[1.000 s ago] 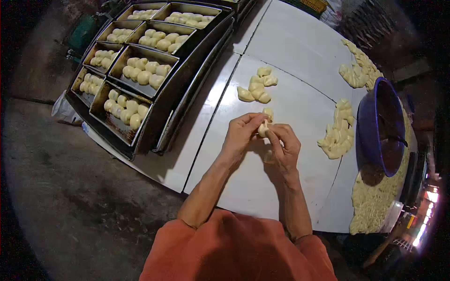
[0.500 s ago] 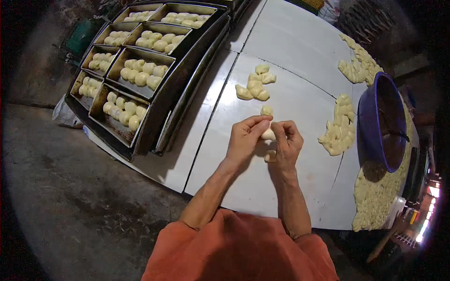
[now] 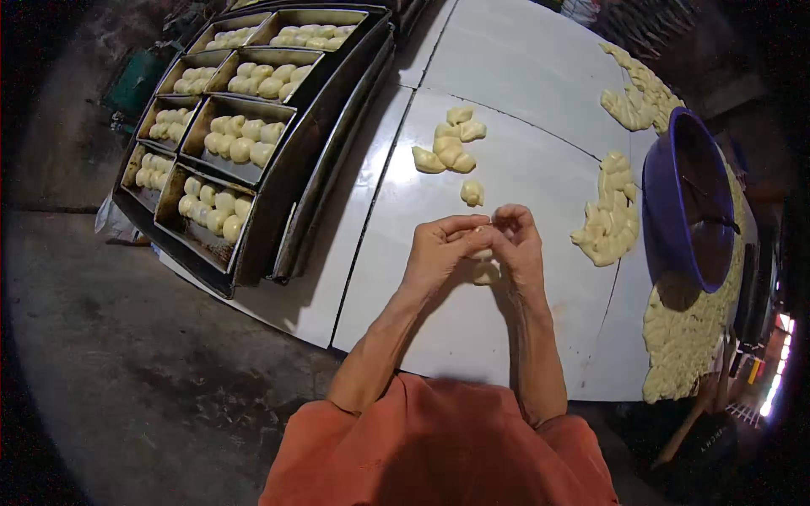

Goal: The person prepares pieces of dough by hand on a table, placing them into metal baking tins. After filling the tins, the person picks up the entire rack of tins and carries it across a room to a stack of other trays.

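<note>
My left hand (image 3: pixel 435 253) and my right hand (image 3: pixel 521 246) meet over the white tabletop (image 3: pixel 422 325), fingers closed and thumbs together on a small piece of pale yellow dough (image 3: pixel 482 255). The fingers cover most of that piece. Just below, between my wrists, lies another dough lump (image 3: pixel 487 273). Beyond my fingertips sits a single dough piece (image 3: pixel 472 193). A cluster of several cut dough pieces (image 3: pixel 449 153) rests farther off, touching one another.
At left stands a dark metal tray of pans (image 3: pixel 169 221) holding rows of dough balls. To the right are a longer dough heap (image 3: pixel 609 221), a purple tub (image 3: pixel 661 198), a wide dough sheet (image 3: pixel 675 354) beside it, and more dough (image 3: pixel 629 105) at the far right.
My right hand has come in against the left, and the held dough is now more hidden. The view has shifted slightly, so the pans and tub appear a little higher.
</note>
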A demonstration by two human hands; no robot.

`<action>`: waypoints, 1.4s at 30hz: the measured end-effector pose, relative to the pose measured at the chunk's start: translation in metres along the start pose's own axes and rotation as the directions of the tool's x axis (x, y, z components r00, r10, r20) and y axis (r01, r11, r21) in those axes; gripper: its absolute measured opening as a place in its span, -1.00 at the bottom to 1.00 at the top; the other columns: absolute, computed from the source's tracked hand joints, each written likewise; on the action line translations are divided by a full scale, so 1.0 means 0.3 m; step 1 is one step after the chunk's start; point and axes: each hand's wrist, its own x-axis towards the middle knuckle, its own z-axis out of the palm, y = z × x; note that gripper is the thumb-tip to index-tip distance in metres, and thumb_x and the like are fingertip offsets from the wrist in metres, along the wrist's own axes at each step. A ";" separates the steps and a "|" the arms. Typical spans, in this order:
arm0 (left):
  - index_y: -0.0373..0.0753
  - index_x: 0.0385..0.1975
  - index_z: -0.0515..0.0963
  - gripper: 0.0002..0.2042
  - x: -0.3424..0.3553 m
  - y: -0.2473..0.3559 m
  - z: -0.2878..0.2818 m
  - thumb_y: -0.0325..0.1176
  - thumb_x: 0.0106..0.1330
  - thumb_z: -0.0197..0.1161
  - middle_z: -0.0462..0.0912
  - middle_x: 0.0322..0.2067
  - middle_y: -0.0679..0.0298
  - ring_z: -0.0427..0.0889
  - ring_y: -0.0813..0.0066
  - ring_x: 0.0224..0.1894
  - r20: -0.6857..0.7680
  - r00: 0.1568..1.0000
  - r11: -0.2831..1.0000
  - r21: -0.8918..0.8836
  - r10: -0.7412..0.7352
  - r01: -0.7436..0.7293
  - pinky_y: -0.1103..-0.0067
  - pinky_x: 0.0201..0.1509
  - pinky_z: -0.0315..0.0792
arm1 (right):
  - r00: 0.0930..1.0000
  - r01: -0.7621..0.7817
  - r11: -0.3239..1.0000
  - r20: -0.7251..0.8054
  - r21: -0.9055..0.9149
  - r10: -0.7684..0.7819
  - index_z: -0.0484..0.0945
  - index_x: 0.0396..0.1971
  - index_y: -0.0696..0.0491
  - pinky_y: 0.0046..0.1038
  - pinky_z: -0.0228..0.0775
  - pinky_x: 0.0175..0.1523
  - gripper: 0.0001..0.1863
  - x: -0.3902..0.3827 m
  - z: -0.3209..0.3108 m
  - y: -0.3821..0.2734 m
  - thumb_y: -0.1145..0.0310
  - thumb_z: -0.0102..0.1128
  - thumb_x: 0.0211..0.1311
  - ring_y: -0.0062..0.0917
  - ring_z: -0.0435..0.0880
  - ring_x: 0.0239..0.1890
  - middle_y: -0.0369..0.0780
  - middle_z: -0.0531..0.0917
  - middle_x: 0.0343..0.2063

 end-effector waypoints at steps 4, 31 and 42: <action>-0.52 -0.09 0.59 -0.73 0.014 -0.023 0.000 -0.50 0.27 0.37 0.70 -0.28 0.02 0.74 0.39 -0.31 -0.027 1.000 1.000 -0.005 -0.002 0.002 0.53 -0.34 0.67 | 0.999 -0.030 0.999 0.019 0.036 0.030 0.57 -0.15 0.09 -0.56 0.45 -0.12 -0.82 0.005 -0.048 0.045 0.45 0.31 0.28 -0.67 0.51 -0.20 -0.35 0.52 -0.19; -0.33 0.39 0.24 -0.26 -0.127 -0.031 -0.009 -0.31 0.21 0.39 0.58 0.08 -0.14 0.60 -0.05 0.11 0.334 0.930 0.396 0.842 0.152 -0.367 0.30 0.17 0.49 | 0.987 -0.037 0.856 0.114 -0.516 0.112 0.63 -0.13 0.29 -0.34 0.48 -0.07 -0.66 -0.093 -0.144 0.018 0.28 0.10 0.40 -0.31 0.67 -0.25 -0.04 0.72 -0.27; -0.31 0.22 0.43 -0.42 -0.028 0.113 -0.090 -0.19 0.24 0.38 0.58 0.10 -0.01 0.63 0.05 0.05 0.230 0.925 0.286 0.904 0.301 -0.318 0.32 0.11 0.50 | 0.937 0.315 0.421 0.208 -0.851 -0.280 0.62 -0.06 0.17 -0.23 0.48 0.00 -0.70 0.198 -0.024 -0.069 0.29 0.18 0.33 -0.16 0.68 -0.11 -0.03 0.68 -0.21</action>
